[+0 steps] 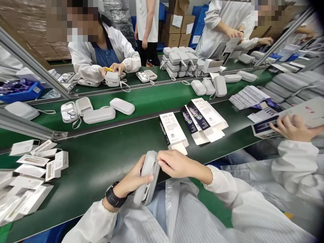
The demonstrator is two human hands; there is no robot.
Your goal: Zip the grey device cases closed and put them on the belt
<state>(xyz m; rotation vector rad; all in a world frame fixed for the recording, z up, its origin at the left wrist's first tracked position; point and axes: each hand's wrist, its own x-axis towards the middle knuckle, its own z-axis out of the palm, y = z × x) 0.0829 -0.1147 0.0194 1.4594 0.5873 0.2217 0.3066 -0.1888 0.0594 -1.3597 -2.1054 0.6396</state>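
Note:
A light grey zippered case (150,165) stands tilted on its end at the near edge of the dark green bench, close to my body. My left hand (133,179) wraps round its side, the thumb lying across the zipper face. At the upper corner of the case, the fingers of my right hand (174,163) pinch the zipper pull. The zipper looks partly open lower down, with something dark and white showing in the gap. Beyond my right hand lie flattened-end white and navy cartons, one carton (173,130) alone and several cartons (208,116) overlapping.
Small white boxes (32,161) are heaped at the left. Grey cases (99,115) lie along the green conveyor (146,98), one of them an open case (76,109). A co-worker's hand (291,126) holds a carton at right. Opposite, another person handles a case. Metal posts (27,123) flank the line.

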